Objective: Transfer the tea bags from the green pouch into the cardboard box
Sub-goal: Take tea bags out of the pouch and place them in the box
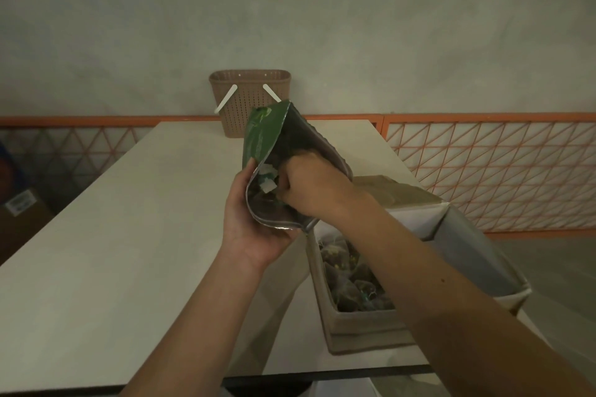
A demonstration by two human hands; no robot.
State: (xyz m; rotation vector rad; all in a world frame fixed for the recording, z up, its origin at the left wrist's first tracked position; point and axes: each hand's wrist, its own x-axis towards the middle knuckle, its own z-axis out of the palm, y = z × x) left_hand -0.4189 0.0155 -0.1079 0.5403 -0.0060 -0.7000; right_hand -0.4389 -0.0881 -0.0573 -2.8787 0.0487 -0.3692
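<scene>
At frame centre the left hand (254,229) cups the pouch (277,151) from below, its grip holding the crinkly, light foil. The right hand (309,190) is fisted inside (likely on tea bags (267,179), soft, tearable; pinch gently). The box (361,322) on the desk (129,235) sits lower right.

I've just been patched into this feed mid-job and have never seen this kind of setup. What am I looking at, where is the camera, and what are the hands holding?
There is no machine here. One camera worn on a person's head looks forward and down at two bare hands. The left hand holds the green foil pouch from below, tilted and open. The right hand reaches into the pouch mouth, fingers closed, where white tea bag tags show. On the pale table, at the right, stands the open cardboard box, already holding tea bags. A brown woven plastic basket stands at the far edge.
</scene>
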